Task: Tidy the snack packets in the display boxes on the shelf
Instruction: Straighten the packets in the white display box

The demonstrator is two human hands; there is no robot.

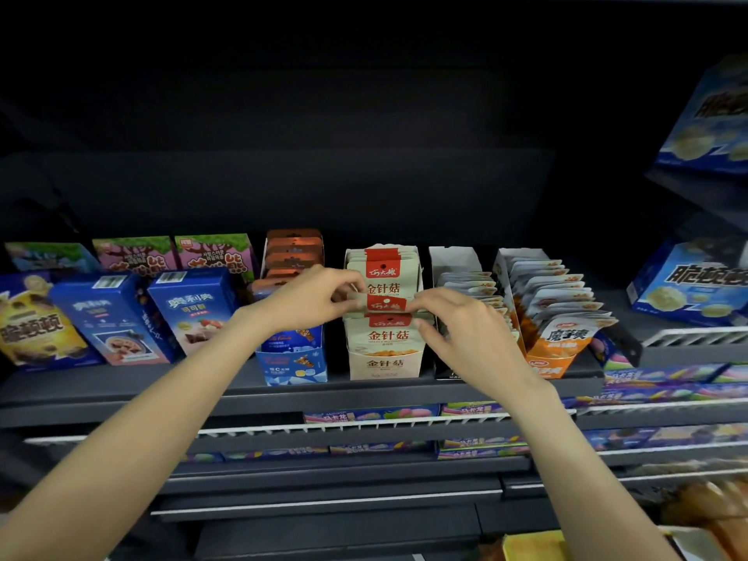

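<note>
Two hands pinch one snack packet above its cream display box.

Both hands meet over the cream display box on the dark shelf. Left hand fingertips pinch the left end of a red-topped packet; right hand thumb and forefinger pinch its right end. It sits among upright packets in the box, between the blue box and the orange box.

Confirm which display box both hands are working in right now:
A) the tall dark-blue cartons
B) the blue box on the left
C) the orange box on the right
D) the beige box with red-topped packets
D: the left hand and right hand both pinch a red-topped packet in the beige box.
</note>
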